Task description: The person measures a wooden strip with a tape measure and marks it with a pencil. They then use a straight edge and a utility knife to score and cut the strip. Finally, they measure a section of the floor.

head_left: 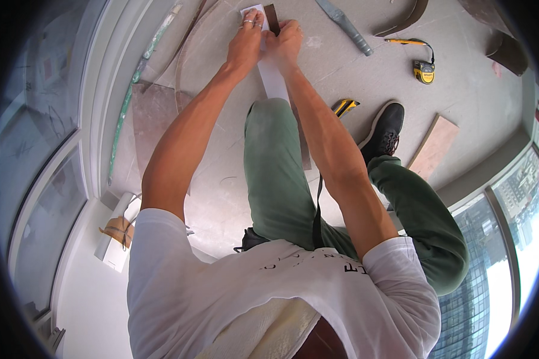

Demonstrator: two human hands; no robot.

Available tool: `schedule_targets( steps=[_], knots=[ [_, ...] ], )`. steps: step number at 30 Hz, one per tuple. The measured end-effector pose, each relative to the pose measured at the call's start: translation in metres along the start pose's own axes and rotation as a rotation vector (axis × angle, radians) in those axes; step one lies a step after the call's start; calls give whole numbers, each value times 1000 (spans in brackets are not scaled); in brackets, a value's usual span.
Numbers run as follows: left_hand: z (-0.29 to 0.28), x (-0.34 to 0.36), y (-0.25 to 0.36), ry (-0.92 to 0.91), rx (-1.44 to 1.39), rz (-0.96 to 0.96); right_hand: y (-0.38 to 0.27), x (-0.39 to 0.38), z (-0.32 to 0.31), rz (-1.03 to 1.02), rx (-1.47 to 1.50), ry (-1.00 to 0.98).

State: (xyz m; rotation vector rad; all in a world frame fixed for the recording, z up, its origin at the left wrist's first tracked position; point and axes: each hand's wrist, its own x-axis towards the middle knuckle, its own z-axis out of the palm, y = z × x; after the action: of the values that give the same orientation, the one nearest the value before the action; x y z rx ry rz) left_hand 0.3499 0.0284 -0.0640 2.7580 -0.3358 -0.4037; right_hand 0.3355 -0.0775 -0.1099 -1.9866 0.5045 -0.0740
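Both hands are way out front, pressed close together on a long white strip [272, 76] that lies flat on the grey concrete floor [341, 78]. The strip looks thin and smooth, plain white, and runs from just past the fingertips back toward the green-trousered knee [269, 119], where it disappears. Its far end is squared off, with a dark brown piece [272, 18] lying right against it.

The left hand [246, 43] sits on the strip's far end with fingers spread flat, a ring on one finger. The right hand [284, 43] is touching it side by side, fingers curled down on the strip and the brown piece; can't tell whether it's pinching or just pressing.

Off to the right on the floor: a grey-handled tool [345, 27], a yellow tape measure [424, 72], a yellow and black utility knife [345, 107] by the black shoe [384, 128], and a short wooden board [434, 145].
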Motion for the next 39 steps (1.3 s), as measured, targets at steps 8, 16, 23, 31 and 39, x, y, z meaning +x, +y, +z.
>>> schedule_targets(
  steps=[8,16,23,31,39],
  knots=[
    [6,0,-9,21,34,21,-11,11,-13,-80,-264,-69],
    [-1,3,0,-82,-53,-22,3,28,15,-105,-337,15],
    [-3,-1,-2,-27,-85,-16,-7,37,18,43,-328,-74],
    [5,-1,-6,-37,-104,-35,-18,35,0,85,-138,-200],
    [3,-1,-7,-31,-35,-10,13,-57,-55,-61,-234,-177]
  ],
)
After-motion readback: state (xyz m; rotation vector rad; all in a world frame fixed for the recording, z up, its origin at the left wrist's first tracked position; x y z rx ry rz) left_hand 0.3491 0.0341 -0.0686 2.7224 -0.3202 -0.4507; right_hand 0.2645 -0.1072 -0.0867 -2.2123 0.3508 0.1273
